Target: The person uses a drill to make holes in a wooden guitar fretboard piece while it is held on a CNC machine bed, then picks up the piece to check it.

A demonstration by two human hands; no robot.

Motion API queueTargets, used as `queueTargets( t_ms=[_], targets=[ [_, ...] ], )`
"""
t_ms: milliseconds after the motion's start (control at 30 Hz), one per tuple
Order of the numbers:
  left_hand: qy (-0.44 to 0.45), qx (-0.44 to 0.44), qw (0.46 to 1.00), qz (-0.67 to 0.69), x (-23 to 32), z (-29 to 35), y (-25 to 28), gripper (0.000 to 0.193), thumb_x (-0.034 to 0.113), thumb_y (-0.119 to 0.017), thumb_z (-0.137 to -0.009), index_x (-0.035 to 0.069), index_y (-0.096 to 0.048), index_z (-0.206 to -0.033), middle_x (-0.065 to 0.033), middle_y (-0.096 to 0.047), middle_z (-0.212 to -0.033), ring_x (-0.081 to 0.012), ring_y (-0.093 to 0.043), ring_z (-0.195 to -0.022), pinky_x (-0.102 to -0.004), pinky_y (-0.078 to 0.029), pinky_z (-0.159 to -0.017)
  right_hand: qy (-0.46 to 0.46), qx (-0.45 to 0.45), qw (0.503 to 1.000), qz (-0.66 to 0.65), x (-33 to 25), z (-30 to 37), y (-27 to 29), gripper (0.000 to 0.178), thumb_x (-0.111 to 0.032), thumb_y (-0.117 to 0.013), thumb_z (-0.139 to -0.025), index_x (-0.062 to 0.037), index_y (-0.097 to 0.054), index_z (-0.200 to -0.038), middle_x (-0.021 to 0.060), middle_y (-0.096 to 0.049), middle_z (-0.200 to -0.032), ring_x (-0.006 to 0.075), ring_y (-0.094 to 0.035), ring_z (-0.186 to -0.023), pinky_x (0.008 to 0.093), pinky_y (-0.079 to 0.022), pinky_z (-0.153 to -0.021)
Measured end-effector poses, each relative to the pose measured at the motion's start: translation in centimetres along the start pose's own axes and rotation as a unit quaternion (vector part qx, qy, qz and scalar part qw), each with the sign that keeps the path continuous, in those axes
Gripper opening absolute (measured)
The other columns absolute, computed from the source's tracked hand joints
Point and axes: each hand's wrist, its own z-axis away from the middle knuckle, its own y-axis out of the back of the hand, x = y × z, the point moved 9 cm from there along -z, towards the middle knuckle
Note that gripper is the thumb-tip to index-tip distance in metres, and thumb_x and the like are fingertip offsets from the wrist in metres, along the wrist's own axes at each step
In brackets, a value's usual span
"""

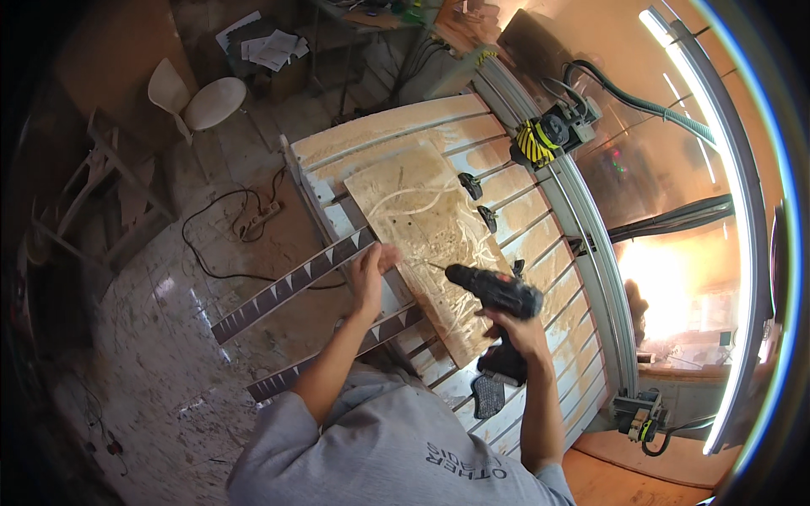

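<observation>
right hand (521, 334), fingers clamped on black drill (494, 289) over board (405, 190), left hand (369, 268) near bench's left edge (302, 183), fingers too blurred to tell

Workshop, as shown by large slotted machine bed (582, 371), dusted with tan powder (354, 143)
Along right of bed: metal gantry beam (596, 263) mounted, cabled machine unit (553, 135) marked with yellow-black stripes
On bed: scored flat board (409, 181) laid, black clamps (487, 218) set near it
Above bed: power drill (494, 289) held
Left of bed: stained floor (156, 337), crossed by black cable (245, 277); white chair (216, 103) placed farther off
Well right of bed: long tube light (742, 228) lit
</observation>
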Motion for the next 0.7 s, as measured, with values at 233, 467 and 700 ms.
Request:
queueTargets(
  t_ms=[233, 467, 700],
  targets=[
    [-0.243, -0.196, 0.846, -0.433, 4.7, -5.8, -6.3, 0.04, -0.008, -0.046, -0.089, 0.005, -0.064, -0.123, -0.0133, -0.066, -0.124, -0.026, -0.062, -0.118, -0.0416, -0.036, -0.114, 0.096, -0.078, 0.961, 0.249, -7.6, -9.4, -3.6, 0.038, -0.026, -0.075, -0.077, -0.0024, -0.067, -0.106, 0.009, -0.069, -0.071, 0.0177, -0.067, -0.061, 0.0333, -0.053, -0.06],
    [-0.181, -0.256, 0.805, -0.504, 2.2, -8.3, -5.5, 0.055, -0.008, -0.04, -0.087, 0.017, -0.061, -0.131, -0.0103, -0.059, -0.135, -0.0317, -0.054, -0.127, -0.0422, -0.024, -0.122, 0.103, -0.095, 0.928, 0.345, -9.4, -13.7, -5.7, 0.031, -0.028, -0.074, -0.075, -0.0019, -0.069, -0.091, 0.0104, -0.064, -0.06, 0.0205, -0.066, -0.054, 0.034, -0.053, -0.057],
    [-0.158, -0.272, 0.779, -0.542, 1.7, -8.1, -6.8, 0.055, -0.007, -0.042, -0.087, 0.016, -0.06, -0.134, -0.0091, -0.057, -0.139, -0.0291, -0.042, -0.139, -0.0411, -0.024, -0.122, 0.113, -0.106, 0.93, 0.334, -8.6, -15.3, -4.6, 0.031, -0.028, -0.076, -0.076, -0.0021, -0.071, -0.092, 0.0102, -0.067, -0.064, 0.0208, -0.067, -0.054, 0.0323, -0.054, -0.054]
  ],
)
